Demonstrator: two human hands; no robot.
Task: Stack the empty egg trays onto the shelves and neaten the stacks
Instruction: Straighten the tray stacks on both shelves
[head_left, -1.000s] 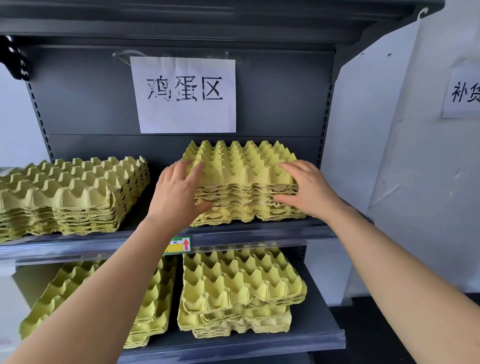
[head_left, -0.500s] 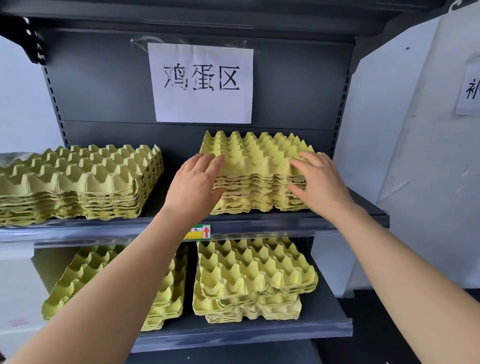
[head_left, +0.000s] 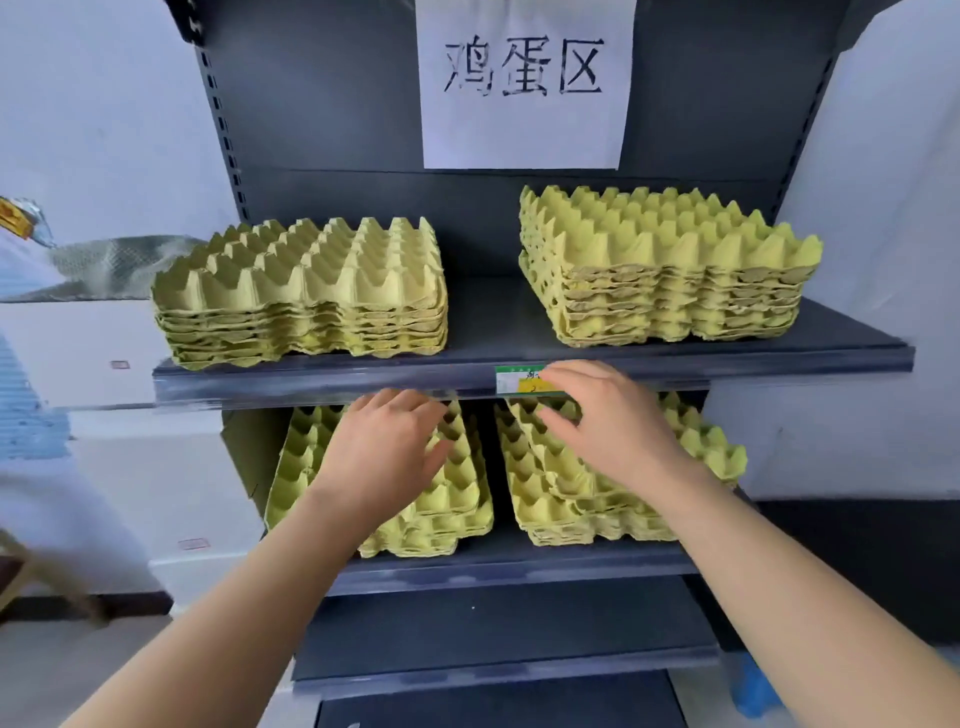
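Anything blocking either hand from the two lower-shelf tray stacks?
Nothing visible. The left hand is over the lower left stack, the right hand over the lower right stack; the right fingertips overlap the upper shelf's front edge in view.

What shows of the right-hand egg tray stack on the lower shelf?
The right-hand stack is several yellow-green moulded-pulp trays, nested but untidy: the upper ones sit skewed over the lower ones, edges misaligned. It rests on the lower shelf, its rear hidden under the shelf above. The right hand, spread open, reaches over it; contact is unclear.
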